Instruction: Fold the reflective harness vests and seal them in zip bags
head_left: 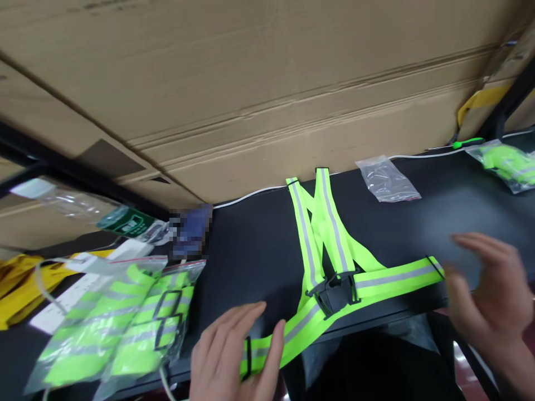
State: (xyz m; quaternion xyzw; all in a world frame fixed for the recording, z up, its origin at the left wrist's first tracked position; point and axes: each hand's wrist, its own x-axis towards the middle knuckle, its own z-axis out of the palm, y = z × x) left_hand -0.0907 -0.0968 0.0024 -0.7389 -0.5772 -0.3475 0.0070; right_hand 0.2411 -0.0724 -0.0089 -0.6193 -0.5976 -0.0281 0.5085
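A neon-green reflective harness (334,234) with grey stripes lies on the black table, its two shoulder straps pointing toward the cardboard. At its centre near the table's front edge is a black plastic buckle (336,294). Over the left end of the waist strap is my left hand (238,351), thumb and fingers apart on either side of the strap; whether it touches the strap cannot be told. My right hand (491,289) is just beyond the strap's right end, fingers spread with nothing between them.
Bagged green harnesses (121,328) lie at the left beside yellow straps (25,284) and a plastic bottle (87,206). Behind stand cardboard boxes (271,72). An empty clear bag (388,178), a green-handled screwdriver (468,143) and another bagged harness (507,164) are at the back right.
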